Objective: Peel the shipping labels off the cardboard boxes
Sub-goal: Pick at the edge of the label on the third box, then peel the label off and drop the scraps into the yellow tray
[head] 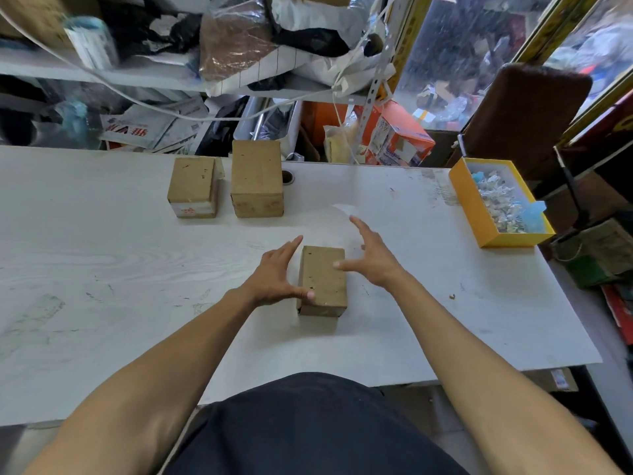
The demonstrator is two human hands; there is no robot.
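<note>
A small brown cardboard box (322, 281) lies on the white table (120, 269) in front of me, its top bare. My left hand (274, 274) is at its left side with fingers spread, the thumb touching the box's near left edge. My right hand (371, 257) hovers over its right side, fingers apart, holding nothing. Two more cardboard boxes stand farther back: the left one (193, 186) has a white label with red print on its front face, and the taller one (257, 178) stands right of it with faint red marks on its front.
A yellow tray (476, 214) of crumpled white and blue scraps sits at the table's right edge. A small round hole (287, 176) lies behind the taller box. Cluttered shelves with bags, papers and an orange carton line the far side. A brown chair back stands at right.
</note>
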